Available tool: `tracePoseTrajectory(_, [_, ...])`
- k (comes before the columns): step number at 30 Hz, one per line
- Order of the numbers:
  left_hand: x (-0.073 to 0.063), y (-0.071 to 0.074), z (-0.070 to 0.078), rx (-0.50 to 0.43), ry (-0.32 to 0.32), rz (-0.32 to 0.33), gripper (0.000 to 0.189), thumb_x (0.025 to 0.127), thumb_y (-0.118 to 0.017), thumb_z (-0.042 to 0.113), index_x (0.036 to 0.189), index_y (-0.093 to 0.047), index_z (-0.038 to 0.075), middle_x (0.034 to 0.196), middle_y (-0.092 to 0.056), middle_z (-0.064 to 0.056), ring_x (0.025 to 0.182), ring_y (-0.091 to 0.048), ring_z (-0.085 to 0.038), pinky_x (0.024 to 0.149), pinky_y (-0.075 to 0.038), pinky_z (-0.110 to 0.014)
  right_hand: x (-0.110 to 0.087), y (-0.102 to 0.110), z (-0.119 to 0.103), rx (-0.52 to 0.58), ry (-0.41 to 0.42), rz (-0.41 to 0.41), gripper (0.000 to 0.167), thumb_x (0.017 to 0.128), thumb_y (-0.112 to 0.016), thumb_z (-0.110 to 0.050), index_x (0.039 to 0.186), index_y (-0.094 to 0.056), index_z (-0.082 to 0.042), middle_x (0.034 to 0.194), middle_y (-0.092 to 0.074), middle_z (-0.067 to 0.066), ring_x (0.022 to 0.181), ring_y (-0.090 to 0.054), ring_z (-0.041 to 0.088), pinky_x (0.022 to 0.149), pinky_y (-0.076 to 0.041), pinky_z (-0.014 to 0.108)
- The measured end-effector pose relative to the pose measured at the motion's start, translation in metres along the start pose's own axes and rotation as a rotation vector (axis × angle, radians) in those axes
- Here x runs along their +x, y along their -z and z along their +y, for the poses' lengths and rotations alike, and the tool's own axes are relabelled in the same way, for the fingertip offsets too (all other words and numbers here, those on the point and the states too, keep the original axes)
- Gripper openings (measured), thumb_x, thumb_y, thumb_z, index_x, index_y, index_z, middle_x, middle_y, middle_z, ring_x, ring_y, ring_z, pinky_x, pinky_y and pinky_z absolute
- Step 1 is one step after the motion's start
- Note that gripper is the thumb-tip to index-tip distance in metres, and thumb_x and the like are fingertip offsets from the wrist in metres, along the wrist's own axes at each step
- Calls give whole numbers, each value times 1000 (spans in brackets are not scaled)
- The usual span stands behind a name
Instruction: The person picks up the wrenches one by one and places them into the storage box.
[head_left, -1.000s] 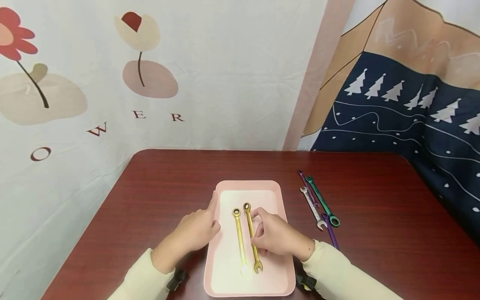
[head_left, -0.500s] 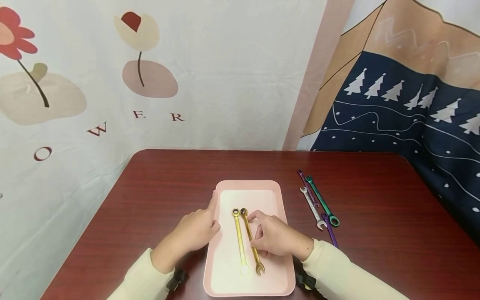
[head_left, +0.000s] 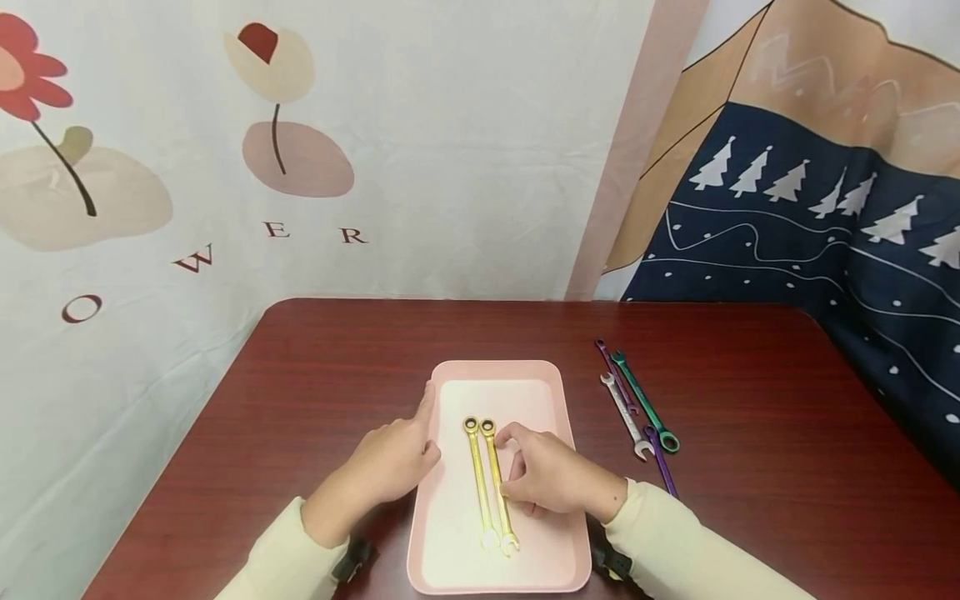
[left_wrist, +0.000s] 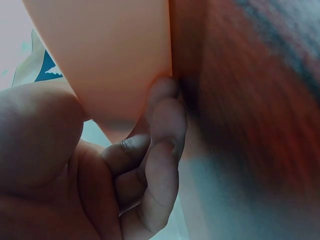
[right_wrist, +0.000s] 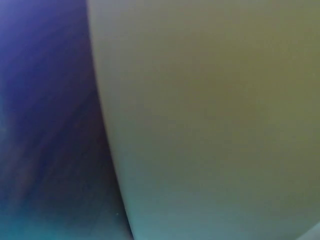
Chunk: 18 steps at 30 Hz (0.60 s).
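Note:
Two gold combination wrenches lie side by side, ring ends away from me, in a pink tray [head_left: 566, 433] in the head view. The left wrench [head_left: 479, 479] has nothing on it. Along the right wrench [head_left: 496, 475], my right hand [head_left: 551, 467] has its thumb and index finger curled at the shaft. My left hand [head_left: 393, 458] grips the tray's left edge, index finger stretched along the rim. In the left wrist view its fingers [left_wrist: 162, 165] bend against the tray's outer wall [left_wrist: 115, 55]. The right wrist view shows mostly a blurred pale surface, hiding that hand's fingers.
Right of the tray on the dark red table [head_left: 337, 367] lie a green wrench [head_left: 645, 400], a silver wrench [head_left: 624, 415] and two purple wrenches, one [head_left: 662, 467] nearer my right sleeve [head_left: 690, 542]. A printed curtain [head_left: 465, 167] hangs behind the table's far edge.
The right gold wrench has shifted left and slightly toward me, and its slant now nearly matches the other's. My right hand has moved only slightly; the left hand stays put.

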<state>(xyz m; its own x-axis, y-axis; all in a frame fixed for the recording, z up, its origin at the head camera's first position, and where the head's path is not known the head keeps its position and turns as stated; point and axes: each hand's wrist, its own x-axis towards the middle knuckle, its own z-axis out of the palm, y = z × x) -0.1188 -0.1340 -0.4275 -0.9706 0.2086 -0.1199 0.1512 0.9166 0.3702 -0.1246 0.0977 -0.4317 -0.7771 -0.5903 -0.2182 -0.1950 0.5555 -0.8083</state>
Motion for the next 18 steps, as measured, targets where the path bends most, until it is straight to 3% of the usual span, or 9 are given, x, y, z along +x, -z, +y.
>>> tracePoseTrajectory(4, [-1,0,0,-3,4,1,84,91,-58,18,160,-12,0,52,-46,2,47,-41,-15,50,-35,-34,-1,0,0,-21,28,21,42,84,-71,-3,121,-52,1,63,-61,-5,45,-57,7,45,-44,23])
tracePoseTrajectory(11, [0,-1,0,0,1,7,84,91,-57,18,160,-12,1,51,-45,2,45,-37,-15,48,-33,-33,-7,4,3,-72,206,178,13,87,-69,-4,100,-69,-4,71,-67,-7,62,-56,-2,60,-49,19])
tracePoseTrajectory(18, [0,-1,0,-4,6,5,85,92,-57,18,160,-11,0,51,-45,2,45,-36,-15,47,-31,-32,-16,23,-1,-110,281,288,11,89,-70,-7,100,-70,-8,76,-71,-5,68,-58,-2,69,-52,22])
